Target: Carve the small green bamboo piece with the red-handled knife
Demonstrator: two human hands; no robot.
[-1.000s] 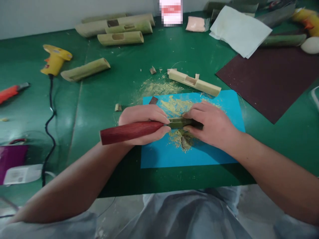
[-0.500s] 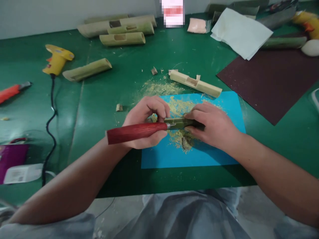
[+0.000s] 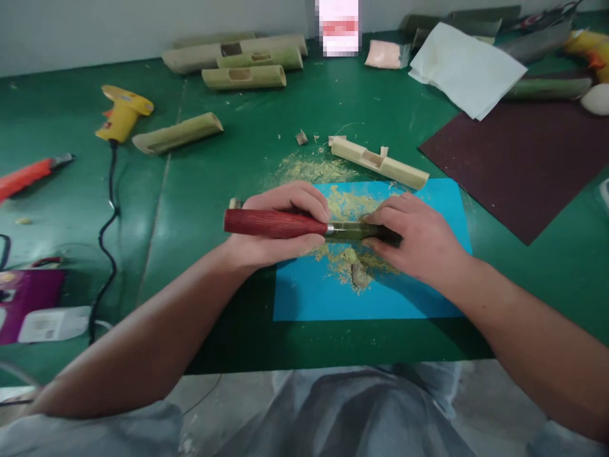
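Note:
My left hand is closed about a carving tool with a red wooden handle. Its silver ferrule sits between my thumb and fingertips, and a short thin bit of metal shows past it. That metal lies over a green bamboo piece. My right hand grips the bamboo's right end between thumb and fingers. Blue sheet lies under both hands, strewn with yellowish shavings. The bamboo's left end is hidden by my left hand.
Behind the sheet lies a notched pale bamboo piece. Farther left are a bamboo tube, a yellow corded tool and an orange-handled cutter. Several cut tubes line the back. At right are a dark brown sheet and white paper.
My left hand opened its fingers somewhat, then closed them again. The red handle moved right and away from me, and now lies nearly level. My right hand keeps its grip on the bamboo.

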